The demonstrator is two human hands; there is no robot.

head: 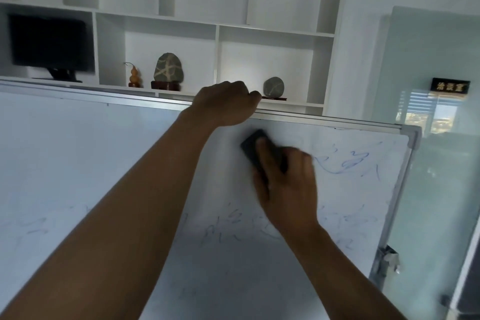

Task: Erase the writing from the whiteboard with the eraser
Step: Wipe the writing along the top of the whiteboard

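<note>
- Right hand (288, 184): wrapped around the eraser, fingers curled over its back, pressed flat to the board; blurred.
- Eraser (255, 147): dark, oblong, tilted with its free end up and to the left; lay against the whiteboard just under the top rail, right of centre.
- Left hand (226, 104): hooked over the top edge of the board, fingers curled behind the rail and hidden there; gripped the frame just above and left of the eraser.
- Whiteboard (78, 163): large, white, aluminium-framed, top edge sloping down to the right.
- Writing (345, 161): blue strokes, smeared, to the right of the eraser near the upper right corner; fainter marks in a band lower down, under both forearms; illegible.
- Shelves (207, 21): white, open cubbies on the wall behind the board.
- Monitor (49, 44): black, on its stand, in the left cubby.
- Gourd (135, 75): small, orange, beside a veined stone (168, 69) on a dark base.
- Second stone (273, 87): smaller, grey, in the next cubby, just right of the left hand.
- Glass door (436, 138): frosted, at right, bearing a small dark plaque (450, 86).
</note>
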